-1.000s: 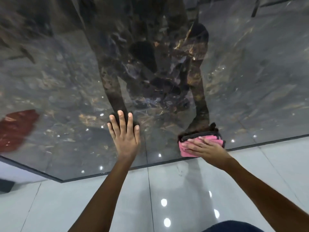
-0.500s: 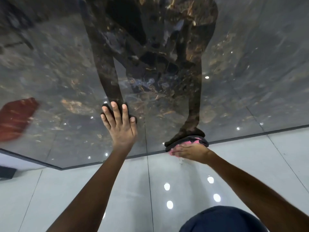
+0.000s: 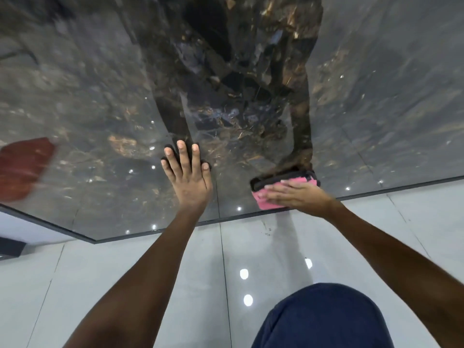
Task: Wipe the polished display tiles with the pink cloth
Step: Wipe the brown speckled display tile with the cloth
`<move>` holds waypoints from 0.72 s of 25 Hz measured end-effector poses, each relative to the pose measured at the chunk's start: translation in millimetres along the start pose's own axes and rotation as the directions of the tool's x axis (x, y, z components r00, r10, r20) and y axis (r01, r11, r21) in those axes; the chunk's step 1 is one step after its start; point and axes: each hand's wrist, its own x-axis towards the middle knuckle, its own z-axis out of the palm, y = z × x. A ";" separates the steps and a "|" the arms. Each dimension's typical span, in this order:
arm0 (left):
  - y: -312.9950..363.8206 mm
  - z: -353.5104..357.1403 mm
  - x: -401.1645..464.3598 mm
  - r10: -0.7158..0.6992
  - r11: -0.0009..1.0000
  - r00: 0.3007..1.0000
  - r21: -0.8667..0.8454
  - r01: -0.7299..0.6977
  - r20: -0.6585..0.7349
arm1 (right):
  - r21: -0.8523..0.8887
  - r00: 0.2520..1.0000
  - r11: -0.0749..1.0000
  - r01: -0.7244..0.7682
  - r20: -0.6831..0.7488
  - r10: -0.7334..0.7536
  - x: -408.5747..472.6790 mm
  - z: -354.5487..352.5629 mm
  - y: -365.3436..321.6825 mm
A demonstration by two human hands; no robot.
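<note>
Dark polished display tiles [image 3: 100, 109] with brown and gold veining stand upright before me and mirror my arms. My left hand [image 3: 187, 175] lies flat on the tile face with straight, spread fingers. To its right, my right hand [image 3: 295, 194] presses the folded pink cloth [image 3: 263, 200] against the tile near its bottom edge, fingers straight and pointing left. Most of the cloth is covered by the hand; its pink lower left corner and top edge show.
A glossy pale grey floor [image 3: 150, 285] runs below the tiles, meeting them at a dark base line [image 3: 376, 189]. My knee in blue cloth [image 3: 326, 320] is at the lower right. A red reflection [image 3: 23, 167] shows at the left of the tiles.
The right hand with the cloth dipped to the tile's bottom edge, then came back up slightly onto the tile face. My left hand stays flat on the tile. The camera has tilted downward.
</note>
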 end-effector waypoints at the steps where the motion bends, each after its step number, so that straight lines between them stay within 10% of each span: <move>1: 8.7 -8.2 -0.7 -0.068 0.996 0.997 -0.059 0.069 0.030 | 0.001 0.993 0.995 -0.101 -0.069 0.100 13.3 -23.8 27.1; 4: 44.9 -31.6 15.5 -0.178 0.955 0.983 -0.231 0.185 0.050 | 0.036 0.798 0.844 -0.535 -0.306 0.519 28.5 -92.9 124.2; 7: 97.0 -56.0 114.6 -0.140 0.922 0.986 -0.376 0.095 -0.093 | 0.369 0.355 0.446 -0.816 -0.288 0.889 36.4 -148.0 166.4; 8: 113.0 -67.4 152.5 -0.154 0.908 0.978 -0.410 0.084 -0.141 | 0.375 0.376 0.435 -0.818 -0.224 0.899 45.0 -160.1 166.3; 11: 140.7 -92.7 235.8 -0.147 0.909 0.953 -0.415 0.024 -0.266 | 0.072 0.889 0.893 -0.444 -0.087 0.449 46.6 -178.6 185.1; 13: 137.3 -98.3 259.2 -0.107 0.933 0.961 -0.360 0.009 -0.253 | -0.007 0.850 0.858 -0.514 -0.140 0.508 20.8 -197.0 239.3; 15: 131.9 -99.7 269.3 -0.067 0.973 0.974 -0.231 0.015 -0.218 | 0.333 0.329 0.392 -0.858 -0.230 0.916 -1.1 -229.5 298.3; 17: 134.7 -102.2 271.6 -0.097 0.974 0.980 -0.217 0.057 -0.175 | 0.627 -0.278 -0.164 -0.761 -0.087 0.957 -0.6 -261.2 327.9; 18: 139.6 -105.6 273.4 -0.133 0.961 0.976 -0.263 0.084 -0.174 | 0.610 -0.344 -0.249 -0.753 -0.042 0.938 13.2 -269.8 326.7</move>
